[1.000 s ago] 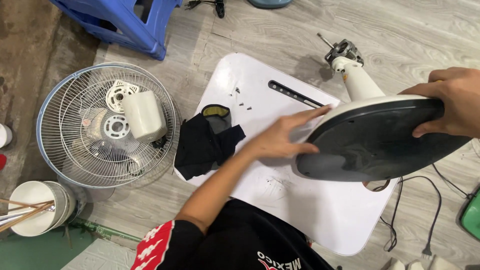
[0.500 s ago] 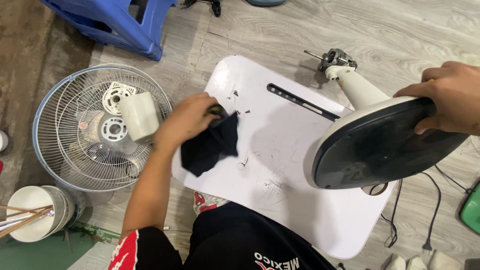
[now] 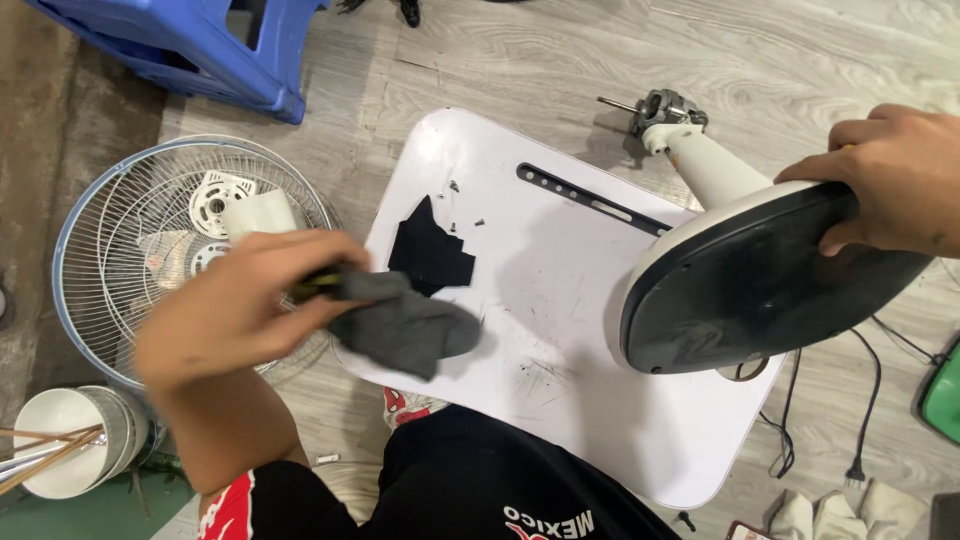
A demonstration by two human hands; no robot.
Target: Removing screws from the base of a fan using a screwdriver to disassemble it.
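L hand [image 3: 235,310], fingers pinched tight on a crumpled dark grey cloth rag [image 3: 405,328], holding it just above the near-left edge of the white rounded plastic table [image 3: 560,300], w/ a bit of yellow-green showing at the grip. R hand [image 3: 890,180] grips the rim of the round dark-bottomed fan base [image 3: 760,285], fingers curled over its upper right edge, thumb side hidden; base is tipped on edge so underside faces the camera, resting at the table's right side. White fan neck [image 3: 705,165] runs up from the base to the bare metal motor w/ shaft [image 3: 665,108], which is over the grey wood-look floor [image 3: 560,60] beyond the table.

On the table: a flat black piece of cloth [image 3: 430,255] just behind the rag, a few small dark specks/screws near it, and a long dark slot [image 3: 590,200] across the top.

Left of the table on the floor: round wire fan guard [image 3: 120,230] w/ white plastic parts lying in it. White bowl w/ chopsticks [image 3: 65,440] at the bottom left. Blue plastic stool [image 3: 190,50] at top left. Black power cord w/ plug [image 3: 860,440] on the floor at right.
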